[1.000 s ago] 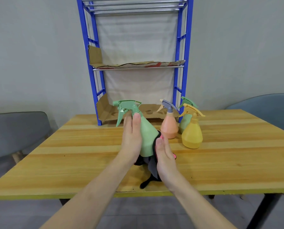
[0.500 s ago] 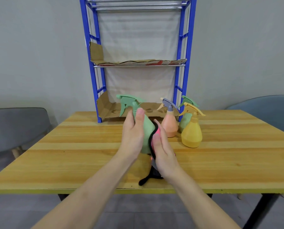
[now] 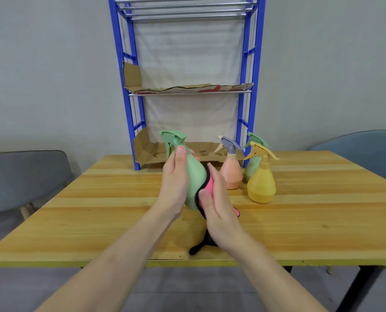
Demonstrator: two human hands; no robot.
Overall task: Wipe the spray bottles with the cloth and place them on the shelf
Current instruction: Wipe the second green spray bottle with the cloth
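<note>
**Green bottle held over the bench, cloth pressed to its side**

At the far left a grey chair stands beside the wooden bench. The blue shelf stands at the back of the bench against the wall, with torn cardboard lying on its middle level and another sheet on the bottom level.

In the middle, the left hand grasps the green spray bottle around its body, thumb up near the neck, holding it tilted above the bench with the trigger head pointing left. The right hand presses a pink and black cloth flat against the bottle's right side; a dark tail of the cloth hangs below the wrist, and whether it touches the bench is hard to tell.

To the right, three bottles stand upright on the bench just beside the shelf's right post: an orange spray bottle, a second green bottle mostly hidden behind, and a yellow spray bottle nearest the camera. A blue-grey chair sits at the far right.
</note>
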